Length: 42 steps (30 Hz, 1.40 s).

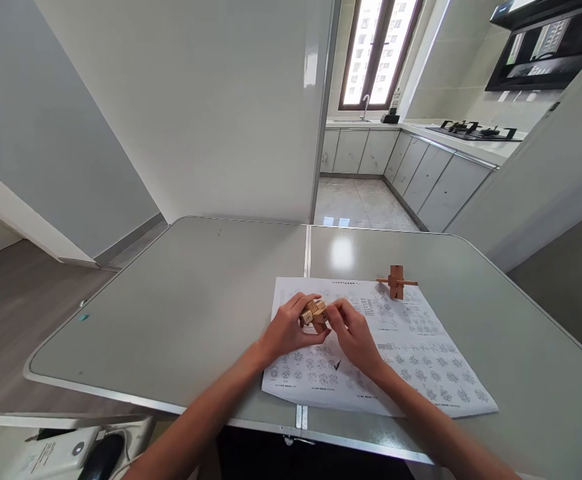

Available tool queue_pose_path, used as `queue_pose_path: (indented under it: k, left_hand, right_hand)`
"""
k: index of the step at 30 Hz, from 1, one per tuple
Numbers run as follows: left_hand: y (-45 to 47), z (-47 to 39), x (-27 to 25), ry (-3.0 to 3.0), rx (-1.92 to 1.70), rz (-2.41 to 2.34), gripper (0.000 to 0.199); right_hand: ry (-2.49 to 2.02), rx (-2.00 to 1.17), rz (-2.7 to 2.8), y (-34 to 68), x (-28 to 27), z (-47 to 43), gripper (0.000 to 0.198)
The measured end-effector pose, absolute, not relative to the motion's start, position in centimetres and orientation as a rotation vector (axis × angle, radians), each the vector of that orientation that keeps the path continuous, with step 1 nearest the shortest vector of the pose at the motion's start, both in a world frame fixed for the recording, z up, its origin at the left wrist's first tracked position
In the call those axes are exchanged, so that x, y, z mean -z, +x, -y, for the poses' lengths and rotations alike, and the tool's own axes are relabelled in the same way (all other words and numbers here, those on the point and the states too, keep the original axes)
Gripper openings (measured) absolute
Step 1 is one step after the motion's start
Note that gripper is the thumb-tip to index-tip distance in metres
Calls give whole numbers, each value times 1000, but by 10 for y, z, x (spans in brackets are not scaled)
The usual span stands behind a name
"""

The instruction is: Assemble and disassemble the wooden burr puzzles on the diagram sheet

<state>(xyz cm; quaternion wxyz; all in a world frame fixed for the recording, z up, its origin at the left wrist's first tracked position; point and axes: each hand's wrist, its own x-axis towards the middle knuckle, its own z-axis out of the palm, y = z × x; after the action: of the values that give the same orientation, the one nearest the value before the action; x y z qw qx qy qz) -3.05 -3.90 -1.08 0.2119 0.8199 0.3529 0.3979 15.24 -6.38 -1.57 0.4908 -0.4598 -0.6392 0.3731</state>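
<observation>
Between both hands, above a paper sheet, is a wooden interlocking puzzle [315, 313] of several light brown blocks. My left hand [291, 327] wraps its thumb and fingers round the left side of the puzzle. The fingers of my right hand [353, 333] pinch at its right side, where the fingertips hide part of the blocks. Under the hands lies the white instruction sheet [451, 380], printed with many small assembly drawings. Apart from the hands, a second wooden piece group [396, 283], cross-shaped with a thin stick through it, rests at the sheet's upper right edge.
The grey-green folding table [211, 300] has a metal seam down its middle and rounded corners. A small teal bit [83, 317] lies near its left edge. Below the front left edge are a white box [61, 453] and a dark rounded object [103, 457].
</observation>
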Motion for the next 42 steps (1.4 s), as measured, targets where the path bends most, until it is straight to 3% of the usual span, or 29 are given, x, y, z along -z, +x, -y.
queue_pose_path:
  k: [7, 12, 17, 28, 35, 42]
  left_hand:
    - [-30, 40, -1, 2141, -1101, -866, 61]
    - [-33, 41, -4, 2060, -1020, -851, 77]
    - [-35, 41, -4, 2042, -951, -812, 78]
    - [-36, 42, -7, 1938, -943, -828, 76]
    - [-33, 36, -2, 1647, -1052, -924, 70]
    - [-33, 27, 6, 1530, -1112, -1108, 50]
  right_hand:
    - [-1046, -862, 1640, 156, 16, 54, 31]
    - [-1052, -862, 1677, 160, 13, 53, 32]
    - [-1050, -842, 1780, 164, 13, 53, 46]
    - [-982, -1464, 1523, 163, 7, 53, 55]
    - [-1004, -1629, 1200, 169, 10, 45, 56]
    - [-874, -1484, 630, 188, 38, 20, 36]
